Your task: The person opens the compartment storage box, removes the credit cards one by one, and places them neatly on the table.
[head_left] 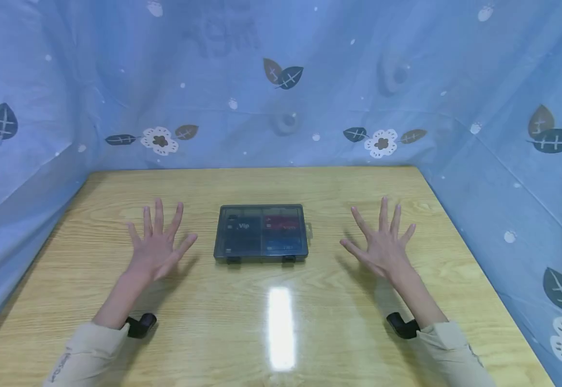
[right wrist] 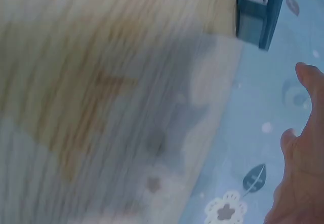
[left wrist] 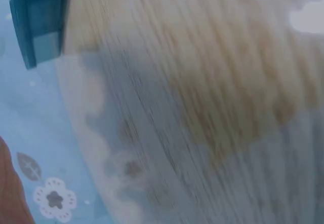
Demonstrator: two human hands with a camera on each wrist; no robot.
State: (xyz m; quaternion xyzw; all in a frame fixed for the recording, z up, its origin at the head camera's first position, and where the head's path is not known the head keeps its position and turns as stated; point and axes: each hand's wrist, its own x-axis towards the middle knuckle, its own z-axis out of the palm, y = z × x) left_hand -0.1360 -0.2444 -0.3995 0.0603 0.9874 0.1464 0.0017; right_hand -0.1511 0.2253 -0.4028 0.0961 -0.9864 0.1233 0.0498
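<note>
The box point(head_left: 261, 232) sits on the bench point(head_left: 213, 306); left hand point(head_left: 152, 255) at its nine o'clock, right hand point(head_left: 384, 251) at three, fingers point(head_left: 384, 215) spread and empty. I'd call this a ready pose; gripping calls for reaching inward.

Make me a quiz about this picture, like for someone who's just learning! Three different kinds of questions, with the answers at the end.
1. True or false: the left hand is holding the plastic case.

2. Pick one. Looking across the head view, where is the plastic case?
A) between the left hand and the right hand
B) left of both
C) right of both

3. Fill in the blank: the patterned cloth behind the table is mostly ____.

Key:
1. False; its spread fingers are apart from it.
2. A
3. blue
</note>
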